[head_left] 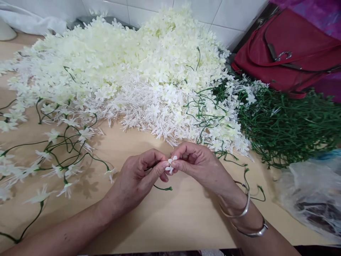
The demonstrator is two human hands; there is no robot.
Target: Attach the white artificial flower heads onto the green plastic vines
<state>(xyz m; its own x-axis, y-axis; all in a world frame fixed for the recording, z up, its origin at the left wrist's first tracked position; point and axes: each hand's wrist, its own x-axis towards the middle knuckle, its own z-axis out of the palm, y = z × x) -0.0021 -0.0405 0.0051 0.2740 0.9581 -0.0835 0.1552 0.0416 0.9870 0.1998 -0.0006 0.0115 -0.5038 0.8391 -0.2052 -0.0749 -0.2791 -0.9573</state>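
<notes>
My left hand (141, 174) and my right hand (195, 161) meet over the wooden table (170, 217), fingers pinched together. Between the fingertips sits a small white artificial flower (171, 164). A thin green stem (162, 187) hangs down from under my left hand's fingers. Two silver bangles (243, 213) ring my right wrist. Just beyond the hands lies a big heap of cream-white artificial flowers (138, 71).
Finished green stems with white flowers (53, 156) are spread at the left. A pile of bare green stems (287, 124) lies at the right, below a red handbag (287, 53). A clear plastic bag (314, 195) sits at the right front. White tiled wall behind.
</notes>
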